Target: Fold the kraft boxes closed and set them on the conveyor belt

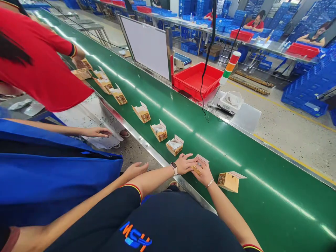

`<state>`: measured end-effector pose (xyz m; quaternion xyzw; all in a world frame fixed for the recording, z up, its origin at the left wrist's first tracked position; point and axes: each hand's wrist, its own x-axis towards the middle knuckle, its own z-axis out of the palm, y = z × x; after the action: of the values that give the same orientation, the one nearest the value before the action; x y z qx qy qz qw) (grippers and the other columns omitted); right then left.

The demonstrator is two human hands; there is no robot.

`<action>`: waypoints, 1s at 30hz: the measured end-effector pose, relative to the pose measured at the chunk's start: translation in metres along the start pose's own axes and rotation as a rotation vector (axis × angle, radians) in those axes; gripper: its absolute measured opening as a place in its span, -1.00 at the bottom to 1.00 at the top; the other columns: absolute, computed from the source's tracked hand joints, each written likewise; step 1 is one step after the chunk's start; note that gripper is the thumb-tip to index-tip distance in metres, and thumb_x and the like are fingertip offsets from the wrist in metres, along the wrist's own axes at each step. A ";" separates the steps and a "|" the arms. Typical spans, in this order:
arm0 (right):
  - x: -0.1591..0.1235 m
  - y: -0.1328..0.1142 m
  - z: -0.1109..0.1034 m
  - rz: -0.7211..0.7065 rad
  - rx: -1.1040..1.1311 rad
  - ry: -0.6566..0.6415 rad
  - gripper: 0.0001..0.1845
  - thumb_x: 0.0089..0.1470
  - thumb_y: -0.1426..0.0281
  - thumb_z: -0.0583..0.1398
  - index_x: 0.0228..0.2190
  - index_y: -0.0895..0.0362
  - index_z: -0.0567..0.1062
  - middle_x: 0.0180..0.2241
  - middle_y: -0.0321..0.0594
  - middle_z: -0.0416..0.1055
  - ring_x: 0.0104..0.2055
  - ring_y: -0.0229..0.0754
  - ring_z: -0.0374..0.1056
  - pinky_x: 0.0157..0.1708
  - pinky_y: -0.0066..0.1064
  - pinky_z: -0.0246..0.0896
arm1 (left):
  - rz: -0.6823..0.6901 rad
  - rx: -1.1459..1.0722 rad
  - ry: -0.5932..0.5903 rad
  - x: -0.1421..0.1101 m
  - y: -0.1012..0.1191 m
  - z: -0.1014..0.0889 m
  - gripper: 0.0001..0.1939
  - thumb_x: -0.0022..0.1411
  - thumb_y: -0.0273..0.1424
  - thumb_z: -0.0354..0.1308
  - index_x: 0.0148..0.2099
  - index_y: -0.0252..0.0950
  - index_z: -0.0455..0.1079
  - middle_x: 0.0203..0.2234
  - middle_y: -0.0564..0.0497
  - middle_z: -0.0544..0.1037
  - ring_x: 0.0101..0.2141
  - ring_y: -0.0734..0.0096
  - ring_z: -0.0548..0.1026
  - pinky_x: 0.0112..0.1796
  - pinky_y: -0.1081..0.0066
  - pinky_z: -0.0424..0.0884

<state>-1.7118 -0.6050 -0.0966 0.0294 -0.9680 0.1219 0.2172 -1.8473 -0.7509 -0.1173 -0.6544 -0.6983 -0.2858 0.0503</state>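
Note:
Both my hands are on a small brown cardboard box near the close edge of the green conveyor belt. My left hand, with a watch at its wrist, reaches over the box's left side with its fingers fairly straight. My right hand wraps round the right side. A raised flap shows behind my fingers, which hide most of the box. Just left stands an open box with a pale packet inside. To my right lies another box, its flap sticking out.
Several open boxes line the belt to the left. A co-worker's hands reach in beside my left arm; a person in red works farther up. Across the belt are a red tray, a scale and a white panel.

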 end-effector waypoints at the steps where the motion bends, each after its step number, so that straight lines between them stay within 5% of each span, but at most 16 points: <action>1: -0.006 -0.002 0.001 -0.022 0.006 0.094 -0.77 0.11 0.28 0.19 -0.18 0.04 0.53 0.04 -0.04 0.39 0.12 0.02 0.27 0.10 0.04 0.19 | 0.019 0.009 0.006 0.001 0.004 0.001 -0.56 0.40 -0.15 -0.14 0.18 -0.13 0.34 0.12 -0.02 0.42 0.18 0.04 0.20 -0.10 0.13 0.11; 5: -0.022 -0.008 0.002 0.018 0.035 0.260 -0.73 0.11 0.35 0.18 -0.10 0.05 0.45 0.06 -0.01 0.36 0.16 0.02 0.26 0.19 0.14 0.07 | 0.032 0.027 0.031 0.001 0.016 0.006 -0.54 0.40 -0.16 -0.17 0.21 -0.16 0.30 0.13 -0.01 0.41 0.16 0.08 0.22 -0.11 0.16 0.08; 10: -0.044 0.001 -0.006 0.092 0.106 0.292 -0.38 0.11 0.23 0.18 0.16 0.10 0.18 0.06 0.07 0.35 0.22 0.12 0.18 0.06 0.14 0.25 | 0.012 0.047 0.037 -0.002 0.020 0.013 -0.55 0.41 -0.18 -0.18 0.24 -0.14 0.25 0.14 0.01 0.40 0.15 0.13 0.23 -0.12 0.18 0.06; 19: -0.077 -0.012 -0.012 0.237 0.047 0.175 -0.75 0.16 0.28 0.11 -0.21 0.01 0.55 -0.10 -0.12 0.49 0.07 0.08 0.30 0.06 0.09 0.21 | -0.028 -0.124 -0.092 0.009 0.040 0.014 -0.66 0.34 -0.18 -0.04 0.06 -0.08 0.43 0.11 0.03 0.44 0.16 -0.01 0.22 -0.05 0.04 0.05; 23: -0.066 -0.026 -0.012 0.471 0.232 0.347 -0.71 0.15 0.22 0.10 -0.48 0.09 0.48 -0.17 -0.05 0.43 -0.08 -0.01 0.38 -0.05 -0.04 0.34 | -0.140 -0.334 -0.080 0.020 0.060 0.020 -0.69 0.35 -0.26 -0.07 -0.20 -0.17 0.50 -0.04 -0.04 0.54 0.07 0.06 0.32 -0.01 0.00 0.12; 26: -0.068 -0.031 -0.006 0.735 0.335 0.591 -0.69 0.02 0.13 0.21 -0.51 0.09 0.31 -0.21 -0.06 0.32 -0.09 -0.04 0.34 -0.11 -0.11 0.37 | -0.315 -0.516 0.071 0.022 0.067 0.028 -0.74 0.31 -0.21 0.01 -0.23 -0.25 0.43 -0.13 -0.14 0.51 -0.05 0.16 0.41 -0.03 0.08 0.28; 30: -0.082 -0.027 0.004 1.049 0.609 0.615 -0.55 -0.09 0.06 0.25 -0.32 0.07 0.23 -0.19 -0.14 0.27 -0.14 -0.12 0.34 -0.23 -0.25 0.40 | -0.497 -0.600 0.165 0.003 0.019 -0.003 -0.60 0.19 -0.08 0.20 -0.06 -0.24 0.37 -0.10 -0.17 0.46 0.00 0.13 0.40 0.02 0.09 0.33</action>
<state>-1.6364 -0.6314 -0.1290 -0.4203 -0.6709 0.4811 0.3766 -1.8304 -0.7506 -0.1068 -0.4257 -0.7145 -0.5323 -0.1578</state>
